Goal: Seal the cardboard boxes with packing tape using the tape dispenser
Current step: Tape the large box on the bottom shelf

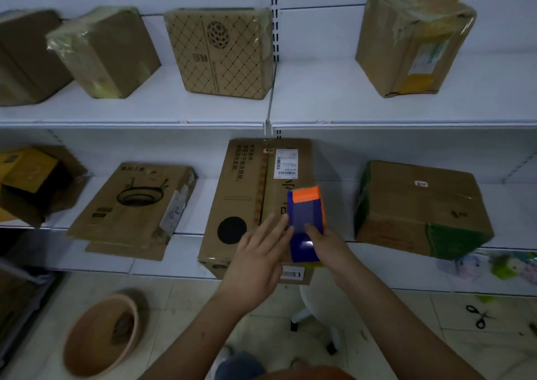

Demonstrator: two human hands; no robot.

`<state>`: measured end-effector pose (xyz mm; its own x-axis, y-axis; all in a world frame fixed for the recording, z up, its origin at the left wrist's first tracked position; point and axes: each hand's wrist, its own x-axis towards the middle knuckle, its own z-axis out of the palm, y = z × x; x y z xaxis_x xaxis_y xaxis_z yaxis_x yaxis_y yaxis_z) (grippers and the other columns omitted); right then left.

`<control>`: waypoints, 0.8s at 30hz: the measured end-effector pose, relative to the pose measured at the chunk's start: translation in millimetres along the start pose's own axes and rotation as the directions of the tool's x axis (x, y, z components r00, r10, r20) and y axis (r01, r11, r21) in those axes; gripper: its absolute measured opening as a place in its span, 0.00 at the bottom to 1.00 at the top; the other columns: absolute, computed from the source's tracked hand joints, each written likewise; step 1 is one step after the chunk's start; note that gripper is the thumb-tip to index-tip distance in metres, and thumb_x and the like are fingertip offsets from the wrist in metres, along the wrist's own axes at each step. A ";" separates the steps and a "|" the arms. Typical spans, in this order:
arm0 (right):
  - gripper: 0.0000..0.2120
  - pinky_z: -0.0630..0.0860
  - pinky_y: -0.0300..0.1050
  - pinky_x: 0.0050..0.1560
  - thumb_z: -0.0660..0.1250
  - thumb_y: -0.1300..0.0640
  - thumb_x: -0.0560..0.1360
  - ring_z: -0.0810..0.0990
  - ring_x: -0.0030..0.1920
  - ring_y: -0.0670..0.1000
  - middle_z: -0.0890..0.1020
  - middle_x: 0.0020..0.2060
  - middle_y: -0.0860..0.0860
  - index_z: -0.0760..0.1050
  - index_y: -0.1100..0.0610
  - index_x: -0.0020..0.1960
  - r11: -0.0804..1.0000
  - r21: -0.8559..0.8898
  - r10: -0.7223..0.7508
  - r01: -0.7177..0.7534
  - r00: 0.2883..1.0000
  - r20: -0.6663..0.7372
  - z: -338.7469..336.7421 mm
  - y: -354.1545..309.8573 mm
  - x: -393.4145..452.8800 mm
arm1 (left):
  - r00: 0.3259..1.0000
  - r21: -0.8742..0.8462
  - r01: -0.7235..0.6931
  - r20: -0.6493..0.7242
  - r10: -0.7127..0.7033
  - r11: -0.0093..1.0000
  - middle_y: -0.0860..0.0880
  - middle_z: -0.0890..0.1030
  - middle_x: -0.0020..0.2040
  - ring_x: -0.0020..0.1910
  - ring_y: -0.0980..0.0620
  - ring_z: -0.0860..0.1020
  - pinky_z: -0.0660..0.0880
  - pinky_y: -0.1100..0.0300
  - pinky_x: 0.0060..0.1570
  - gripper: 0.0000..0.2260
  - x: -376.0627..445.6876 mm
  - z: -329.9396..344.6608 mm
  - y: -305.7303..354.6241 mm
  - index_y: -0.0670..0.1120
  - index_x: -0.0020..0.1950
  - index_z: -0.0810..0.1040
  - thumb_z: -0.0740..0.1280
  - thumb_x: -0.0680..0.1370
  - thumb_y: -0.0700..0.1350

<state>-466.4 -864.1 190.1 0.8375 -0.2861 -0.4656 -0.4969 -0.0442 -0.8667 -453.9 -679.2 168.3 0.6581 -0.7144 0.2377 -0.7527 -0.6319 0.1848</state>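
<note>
Blue-and-orange tape dispenser (pixel 306 222) sat gripped in my right hand (pixel 325 246); left hand (pixel 261 260), fingers straight, steadied the cardboard box (pixel 241 193); pulling evenly along the seam seemed best.

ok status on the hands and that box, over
Right hand grips the dispenser over the box. Left hand open, fingers straight, beside the dispenser. Nothing blocking the box top.
</note>
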 end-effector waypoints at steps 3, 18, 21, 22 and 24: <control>0.12 0.74 0.44 0.42 0.58 0.51 0.83 0.80 0.46 0.55 0.80 0.53 0.60 0.72 0.59 0.60 0.998 -0.038 0.039 -0.041 0.997 -0.063 -2.4 3.1 13.7 | 0.968 -0.155 0.241 -0.032 -0.249 0.958 0.53 0.52 0.82 0.80 0.51 0.51 0.58 0.48 0.74 0.27 -12.7 6.3 -27.5 0.52 0.80 0.59 0.57 0.81 0.48; 0.16 0.75 0.49 0.52 0.63 0.49 0.81 0.78 0.52 0.57 0.79 0.52 0.57 0.72 0.61 0.61 0.946 0.202 0.296 -0.254 0.931 -0.214 -3.4 42.4 54.9 | 0.331 -0.383 0.917 0.574 -0.749 0.112 0.41 0.79 0.52 0.45 0.44 0.80 0.81 0.50 0.45 0.17 -25.1 57.0 -154.4 0.37 0.63 0.72 0.63 0.82 0.50; 0.21 0.76 0.54 0.59 0.64 0.49 0.80 0.80 0.53 0.59 0.82 0.50 0.60 0.74 0.65 0.63 0.904 0.259 0.398 -0.341 0.893 -0.211 -2.0 51.2 58.2 | 0.339 -0.407 0.908 0.574 -0.745 0.100 0.40 0.80 0.53 0.47 0.43 0.79 0.81 0.47 0.49 0.14 -28.8 60.7 -161.1 0.39 0.61 0.74 0.63 0.82 0.48; 0.20 0.75 0.55 0.60 0.63 0.50 0.80 0.80 0.53 0.59 0.82 0.49 0.59 0.74 0.65 0.63 0.887 0.294 0.423 -0.356 0.882 -0.208 -0.5 55.0 56.5 | 0.342 -0.414 0.905 0.572 -0.745 0.097 0.40 0.79 0.53 0.46 0.44 0.79 0.81 0.49 0.46 0.13 -30.3 59.5 -163.1 0.40 0.61 0.73 0.63 0.82 0.47; 0.15 0.76 0.55 0.57 0.63 0.53 0.81 0.80 0.49 0.58 0.82 0.48 0.59 0.73 0.63 0.62 0.847 0.406 0.441 -0.343 0.880 -0.177 6.7 60.6 48.9 | 0.361 -0.437 0.894 0.574 -0.736 0.097 0.41 0.78 0.53 0.43 0.48 0.77 0.77 0.56 0.39 0.11 -32.6 54.2 -171.0 0.41 0.62 0.72 0.63 0.82 0.45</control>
<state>-454.1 -874.4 113.6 0.4773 -0.4409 -0.7601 -0.6159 0.4491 -0.6472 -345.6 -564.2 77.3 0.8014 0.0348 -0.5972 0.5073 -0.5686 0.6476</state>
